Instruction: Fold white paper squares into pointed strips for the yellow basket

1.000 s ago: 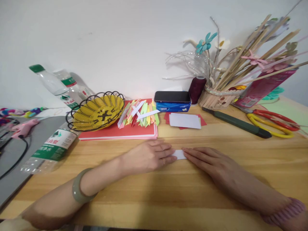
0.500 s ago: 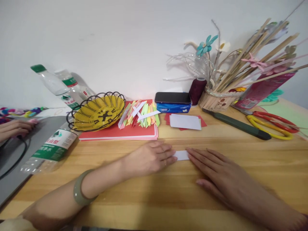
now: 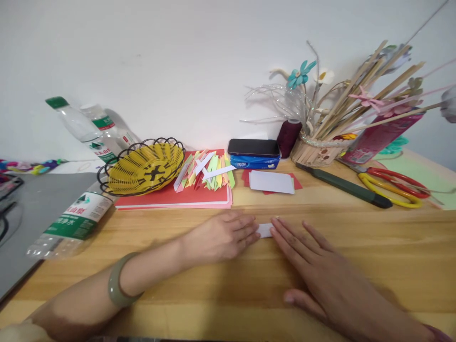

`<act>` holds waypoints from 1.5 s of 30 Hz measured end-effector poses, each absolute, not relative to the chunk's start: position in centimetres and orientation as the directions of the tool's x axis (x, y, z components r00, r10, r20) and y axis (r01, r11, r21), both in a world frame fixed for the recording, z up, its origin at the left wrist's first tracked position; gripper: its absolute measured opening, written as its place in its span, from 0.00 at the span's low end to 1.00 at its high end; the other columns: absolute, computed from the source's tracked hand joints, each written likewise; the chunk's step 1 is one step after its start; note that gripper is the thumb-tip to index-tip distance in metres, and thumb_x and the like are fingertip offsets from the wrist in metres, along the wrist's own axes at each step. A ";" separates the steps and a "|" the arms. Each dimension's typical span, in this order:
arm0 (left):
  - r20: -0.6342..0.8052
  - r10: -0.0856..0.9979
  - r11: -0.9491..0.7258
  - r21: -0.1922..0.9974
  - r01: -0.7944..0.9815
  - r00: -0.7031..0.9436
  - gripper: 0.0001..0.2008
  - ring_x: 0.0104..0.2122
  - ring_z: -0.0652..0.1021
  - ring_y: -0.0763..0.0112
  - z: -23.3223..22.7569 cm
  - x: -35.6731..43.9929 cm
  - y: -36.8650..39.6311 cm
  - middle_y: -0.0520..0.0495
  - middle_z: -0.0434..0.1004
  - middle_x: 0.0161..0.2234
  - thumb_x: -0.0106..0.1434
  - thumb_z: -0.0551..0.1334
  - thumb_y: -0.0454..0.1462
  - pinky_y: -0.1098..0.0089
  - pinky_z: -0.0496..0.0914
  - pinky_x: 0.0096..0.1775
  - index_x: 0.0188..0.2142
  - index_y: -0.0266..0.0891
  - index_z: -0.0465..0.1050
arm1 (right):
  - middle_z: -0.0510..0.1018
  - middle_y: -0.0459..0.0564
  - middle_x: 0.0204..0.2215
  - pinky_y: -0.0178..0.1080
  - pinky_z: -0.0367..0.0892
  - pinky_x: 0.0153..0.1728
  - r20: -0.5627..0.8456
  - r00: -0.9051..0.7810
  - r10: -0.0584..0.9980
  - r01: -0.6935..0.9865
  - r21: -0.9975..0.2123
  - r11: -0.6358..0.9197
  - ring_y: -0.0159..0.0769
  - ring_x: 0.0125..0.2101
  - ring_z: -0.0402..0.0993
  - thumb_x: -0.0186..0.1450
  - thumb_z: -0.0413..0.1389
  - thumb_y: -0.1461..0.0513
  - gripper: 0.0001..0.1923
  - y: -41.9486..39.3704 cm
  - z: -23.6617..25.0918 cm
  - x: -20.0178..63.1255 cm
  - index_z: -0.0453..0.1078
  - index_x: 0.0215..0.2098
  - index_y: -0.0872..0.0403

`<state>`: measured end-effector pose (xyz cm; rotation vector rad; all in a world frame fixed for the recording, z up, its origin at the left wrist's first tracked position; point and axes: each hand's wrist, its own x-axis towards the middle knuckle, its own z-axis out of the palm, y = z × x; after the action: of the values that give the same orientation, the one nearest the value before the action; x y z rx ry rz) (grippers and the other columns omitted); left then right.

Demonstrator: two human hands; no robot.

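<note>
A small folded slip of white paper (image 3: 264,231) lies on the wooden table, its two ends covered by my fingertips. My left hand (image 3: 224,235) rests palm down, its fingers stretched over the paper's left end; the thumb is hidden. From the right, my right hand (image 3: 317,263) lies flat with its fingers spread and their tips pressing the paper's right end. Its thumb stands apart on the wood. Behind the hands is a small stack of white paper pieces (image 3: 271,182) on top of red paper (image 3: 296,183).
Folded colored paper strips (image 3: 213,173) lie on red sheets (image 3: 171,199) beside a yellow basket (image 3: 149,166). A phone (image 3: 253,147) tops a blue tissue pack (image 3: 252,162). A dark green cutter (image 3: 349,186) and scissors (image 3: 392,187) lie right; a plastic bottle (image 3: 76,218) lies left.
My right hand has slid slightly left along the paper with its fingers spreading, so less paper shows between my hands. Another person's hand at the far left has gone out of view.
</note>
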<state>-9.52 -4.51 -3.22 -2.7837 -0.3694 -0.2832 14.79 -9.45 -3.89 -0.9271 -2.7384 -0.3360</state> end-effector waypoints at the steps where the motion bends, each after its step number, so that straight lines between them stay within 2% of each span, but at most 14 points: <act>1: 0.230 0.221 -0.913 -0.292 0.284 0.948 0.13 0.52 0.70 0.63 -3.2 -9.5 -4.5 0.42 0.73 0.48 0.67 0.52 0.32 0.62 0.63 0.53 0.48 0.31 0.68 | 0.57 0.64 0.59 0.50 0.59 0.52 0.274 -0.780 0.562 0.609 0.124 0.784 0.47 0.59 0.52 0.63 0.46 0.46 0.42 -9.6 -3.8 14.1 0.40 0.64 0.66; 4: 0.223 0.235 -0.911 -0.288 0.294 0.946 0.12 0.52 0.69 0.63 -3.0 -9.5 -4.5 0.43 0.72 0.49 0.68 0.51 0.33 0.60 0.61 0.54 0.46 0.32 0.70 | 0.55 0.66 0.59 0.49 0.58 0.53 0.221 -0.795 0.565 0.588 0.055 0.807 0.46 0.59 0.51 0.63 0.44 0.43 0.44 -9.7 -4.0 12.8 0.42 0.63 0.68; 9: 0.197 0.249 -0.929 -0.230 0.292 0.948 0.16 0.53 0.68 0.62 -2.8 -9.8 -4.6 0.42 0.70 0.51 0.68 0.49 0.32 0.58 0.59 0.56 0.53 0.29 0.63 | 0.55 0.63 0.60 0.48 0.57 0.54 0.152 -0.797 0.585 0.597 0.044 0.801 0.44 0.59 0.51 0.65 0.45 0.49 0.37 -9.3 -4.1 14.1 0.45 0.63 0.65; 15: 0.117 0.270 -0.948 -0.140 0.285 0.956 0.16 0.57 0.63 0.63 -2.9 -10.6 -4.1 0.43 0.66 0.54 0.69 0.49 0.33 0.57 0.56 0.57 0.55 0.36 0.62 | 0.60 0.58 0.59 0.49 0.57 0.54 0.194 -0.768 0.610 0.630 0.062 0.774 0.42 0.58 0.55 0.65 0.47 0.52 0.34 -8.6 -4.0 16.9 0.44 0.64 0.59; 21: 0.050 0.288 -0.956 -0.039 0.290 0.956 0.18 0.60 0.58 0.64 -3.0 -12.1 -3.5 0.46 0.62 0.58 0.69 0.47 0.33 0.56 0.53 0.59 0.57 0.41 0.59 | 0.61 0.57 0.58 0.52 0.54 0.55 0.187 -0.749 0.635 0.648 0.007 0.762 0.42 0.57 0.56 0.65 0.46 0.51 0.35 -8.6 -4.2 17.4 0.40 0.65 0.56; 25: 0.143 0.277 -0.958 -0.028 0.284 0.950 0.15 0.58 0.62 0.64 -3.1 -12.4 -3.6 0.47 0.68 0.54 0.69 0.48 0.33 0.56 0.56 0.57 0.53 0.40 0.65 | 0.60 0.57 0.58 0.52 0.55 0.54 0.180 -0.749 0.637 0.650 0.018 0.760 0.43 0.58 0.56 0.65 0.46 0.50 0.36 -8.8 -4.0 17.2 0.42 0.64 0.57; 28: 0.315 0.271 -0.956 -0.020 0.291 0.910 0.13 0.54 0.68 0.64 -2.8 -11.4 -3.9 0.47 0.76 0.44 0.67 0.50 0.31 0.58 0.61 0.55 0.44 0.37 0.72 | 0.61 0.57 0.58 0.52 0.55 0.54 0.184 -0.744 0.642 0.657 0.030 0.753 0.42 0.57 0.56 0.65 0.45 0.49 0.34 -8.9 -3.9 17.1 0.47 0.63 0.58; 31: 0.424 0.294 -0.942 -0.025 0.336 0.857 0.10 0.47 0.72 0.62 -2.4 -9.7 -4.4 0.45 0.78 0.37 0.64 0.54 0.32 0.61 0.67 0.49 0.39 0.34 0.73 | 0.64 0.56 0.57 0.51 0.54 0.55 0.225 -0.735 0.639 0.666 0.061 0.744 0.42 0.57 0.58 0.66 0.45 0.50 0.31 -8.9 -4.3 16.8 0.53 0.61 0.59; 35: 0.443 0.304 -0.918 -0.099 0.384 0.843 0.09 0.40 0.75 0.61 -2.4 -7.5 -4.5 0.46 0.75 0.29 0.64 0.55 0.34 0.64 0.72 0.39 0.34 0.33 0.73 | 0.70 0.53 0.52 0.49 0.55 0.55 0.304 -0.692 0.654 0.704 0.084 0.705 0.40 0.53 0.63 0.67 0.45 0.54 0.22 -8.4 -4.8 16.3 0.64 0.54 0.58; 39: 0.492 0.289 -0.903 -0.145 0.405 0.821 0.11 0.34 0.75 0.65 -3.2 -6.9 -4.3 0.46 0.72 0.25 0.64 0.55 0.31 0.68 0.72 0.33 0.27 0.33 0.72 | 0.72 0.54 0.49 0.46 0.59 0.52 0.351 -0.704 0.617 0.681 0.088 0.727 0.40 0.50 0.66 0.67 0.46 0.60 0.16 -7.6 -4.6 15.9 0.67 0.49 0.59; 42: 0.496 0.320 -0.904 -0.096 0.417 0.807 0.10 0.35 0.74 0.65 -3.6 -7.1 -4.3 0.46 0.72 0.25 0.64 0.55 0.32 0.67 0.72 0.35 0.27 0.33 0.72 | 0.74 0.55 0.44 0.46 0.64 0.45 0.348 -0.737 0.579 0.639 0.078 0.765 0.40 0.44 0.69 0.67 0.47 0.63 0.14 -7.0 -4.1 15.7 0.67 0.48 0.59; 45: 0.475 0.407 -0.894 0.032 0.447 0.780 0.10 0.37 0.73 0.65 -3.7 -7.2 -4.4 0.46 0.73 0.26 0.64 0.55 0.33 0.67 0.71 0.39 0.29 0.35 0.73 | 0.74 0.52 0.37 0.43 0.66 0.38 0.292 -0.751 0.592 0.614 -0.020 0.789 0.39 0.37 0.68 0.66 0.48 0.65 0.11 -6.3 -3.7 15.5 0.68 0.44 0.56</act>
<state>-7.17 -4.38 -3.70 -2.8862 -0.6933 -0.7405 15.47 -6.33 -3.73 -0.9303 -2.6964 -0.1118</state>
